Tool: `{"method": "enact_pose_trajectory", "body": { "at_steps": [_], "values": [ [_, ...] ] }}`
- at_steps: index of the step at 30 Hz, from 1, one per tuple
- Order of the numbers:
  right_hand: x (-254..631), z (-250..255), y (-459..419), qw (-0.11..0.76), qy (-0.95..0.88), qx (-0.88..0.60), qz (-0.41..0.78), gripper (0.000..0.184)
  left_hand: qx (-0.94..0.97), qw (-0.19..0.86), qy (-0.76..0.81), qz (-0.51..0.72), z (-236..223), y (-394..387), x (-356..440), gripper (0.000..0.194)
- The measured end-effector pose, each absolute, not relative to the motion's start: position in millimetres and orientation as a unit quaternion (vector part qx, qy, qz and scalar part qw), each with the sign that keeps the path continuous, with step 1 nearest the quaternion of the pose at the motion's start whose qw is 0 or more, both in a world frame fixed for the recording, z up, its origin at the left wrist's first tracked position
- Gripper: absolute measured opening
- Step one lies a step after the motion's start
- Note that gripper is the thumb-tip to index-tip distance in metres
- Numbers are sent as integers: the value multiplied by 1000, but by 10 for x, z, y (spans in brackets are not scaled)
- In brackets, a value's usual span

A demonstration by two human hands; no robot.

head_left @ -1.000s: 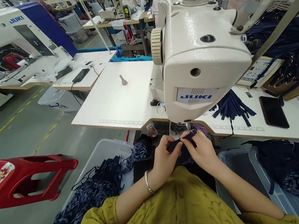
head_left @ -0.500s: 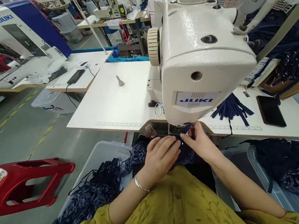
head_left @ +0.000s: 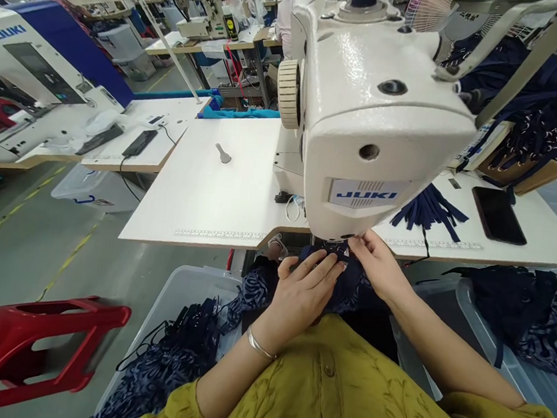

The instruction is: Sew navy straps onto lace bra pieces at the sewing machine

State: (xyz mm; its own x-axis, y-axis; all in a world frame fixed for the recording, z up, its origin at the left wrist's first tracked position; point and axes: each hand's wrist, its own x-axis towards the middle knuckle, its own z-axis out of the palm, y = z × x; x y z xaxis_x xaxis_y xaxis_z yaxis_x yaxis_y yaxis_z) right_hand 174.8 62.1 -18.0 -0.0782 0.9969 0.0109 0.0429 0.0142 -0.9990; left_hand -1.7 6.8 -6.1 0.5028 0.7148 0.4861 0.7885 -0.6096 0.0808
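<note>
Navy fabric [head_left: 347, 287] lies at the needle area of a white JUKI sewing machine [head_left: 387, 134], below its head. My left hand [head_left: 304, 286] rests on this cloth with its fingers stretched forward, fingertips close to the needle area. At the cloth's right side my right hand [head_left: 380, 264] pinches the fabric between thumb and index finger, just under the machine head. The needle itself is hidden from sight. Patterned navy cloth hangs down in front of my lap.
A plastic bin [head_left: 204, 281] of navy garments stands at lower left, with a red stool [head_left: 58, 331] beyond it. On the white table [head_left: 200, 187] are a metal tool [head_left: 223, 154], navy strips [head_left: 429, 209] and a phone [head_left: 499, 214]. Another bin [head_left: 480, 333] sits at right.
My left hand has come down and forward onto the cloth. My right hand has shifted slightly right, still pinching, and more navy fabric shows between the hands. The view has tilted a little.
</note>
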Motion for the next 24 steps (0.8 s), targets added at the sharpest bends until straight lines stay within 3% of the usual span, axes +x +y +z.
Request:
{"method": "enact_pose_trajectory", "body": {
  "at_steps": [8,14,24],
  "values": [
    [1746,-77,832,403,-645,-555,336,12,-847,95,-472,-226,-11,92,65,31],
    [1732,6,929,370,-670,-560,317,13,-835,111,-489,-229,6,112,118,32],
    [1712,-42,1006,394,-660,-560,310,14,-827,110,-503,-225,28,132,165,36]
  ]
}}
